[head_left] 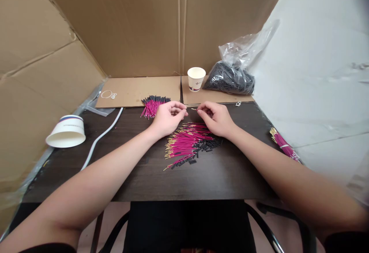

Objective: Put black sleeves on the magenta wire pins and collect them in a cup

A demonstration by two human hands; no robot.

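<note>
My right hand (pixel 216 118) is closed in a pinch on a thin wire (pixel 194 109), whose gold-coloured tip sticks out to the left. Facing it across a small gap, my left hand (pixel 168 118) has thumb and forefinger pressed together; anything between them is too small to make out. Under and between the hands lies a fanned pile of magenta wires (pixel 183 141) with gold-coloured ends. Short black sleeves (pixel 209 144) are scattered at the pile's right and front. Behind my left hand is a second bunch of magenta wires (pixel 151 109) with black sleeves on their far ends.
A paper cup (pixel 196 79) stands on the cardboard strip (pixel 129 91), beside a clear bag of black sleeves (pixel 230 78). Another cup (pixel 67 132) lies tipped at left, near a white cable (pixel 100 137). A tied wire bundle (pixel 284 145) sits at the right edge. Cardboard walls (pixel 129 26) enclose the table.
</note>
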